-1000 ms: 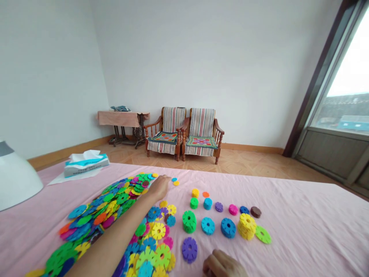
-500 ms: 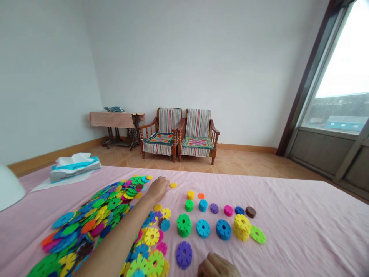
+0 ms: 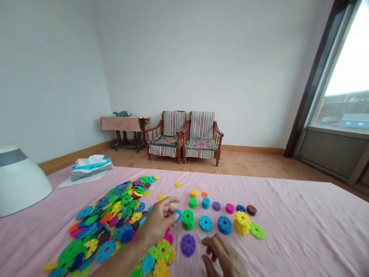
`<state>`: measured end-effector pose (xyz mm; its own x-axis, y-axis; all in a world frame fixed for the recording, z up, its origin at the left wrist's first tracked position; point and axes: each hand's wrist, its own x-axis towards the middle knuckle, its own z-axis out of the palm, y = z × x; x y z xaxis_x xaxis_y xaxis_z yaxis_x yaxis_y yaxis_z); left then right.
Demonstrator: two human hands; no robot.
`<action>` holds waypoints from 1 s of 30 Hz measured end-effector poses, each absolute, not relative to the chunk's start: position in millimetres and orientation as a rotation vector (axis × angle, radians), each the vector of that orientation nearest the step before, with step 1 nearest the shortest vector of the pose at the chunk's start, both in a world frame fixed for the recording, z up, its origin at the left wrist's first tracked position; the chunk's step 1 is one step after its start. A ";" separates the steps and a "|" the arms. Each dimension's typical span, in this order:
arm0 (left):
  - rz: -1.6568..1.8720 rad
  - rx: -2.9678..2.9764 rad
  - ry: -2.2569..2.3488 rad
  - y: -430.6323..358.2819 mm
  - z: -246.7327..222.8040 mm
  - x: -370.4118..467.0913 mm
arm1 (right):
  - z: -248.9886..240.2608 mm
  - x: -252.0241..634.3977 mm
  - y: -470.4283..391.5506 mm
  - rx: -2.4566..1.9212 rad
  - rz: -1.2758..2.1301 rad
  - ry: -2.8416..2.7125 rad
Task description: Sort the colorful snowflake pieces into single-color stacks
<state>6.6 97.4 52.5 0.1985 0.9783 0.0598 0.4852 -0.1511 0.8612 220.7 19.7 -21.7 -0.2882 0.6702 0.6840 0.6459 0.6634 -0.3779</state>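
My left hand is over the right edge of a heap of coloured notched plastic discs, its index finger and thumb apart. A small blue disc lies right at its fingertips; I cannot tell whether they touch it. My right hand, thumb and fingers parted, hovers low over the cloth with nothing visible in it. Nearest to it is a purple stack. Beyond stand a green stack, a light blue disc pile, a blue stack and a yellow stack.
Smaller piles, among them pink and brown, form a row farther back. A lime disc leans by the yellow stack. A tissue box and a white rounded object are on the left of the pink cloth.
My left hand has come back toward me from the far yellow disc, and the blue disc has shifted right. My right hand has moved further into view and its fingers have spread.
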 end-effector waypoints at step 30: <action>1.414 1.923 1.496 27.3 22.5 -33.0 | 45.5 252.6 74.6 -1.487 0.206 -1.915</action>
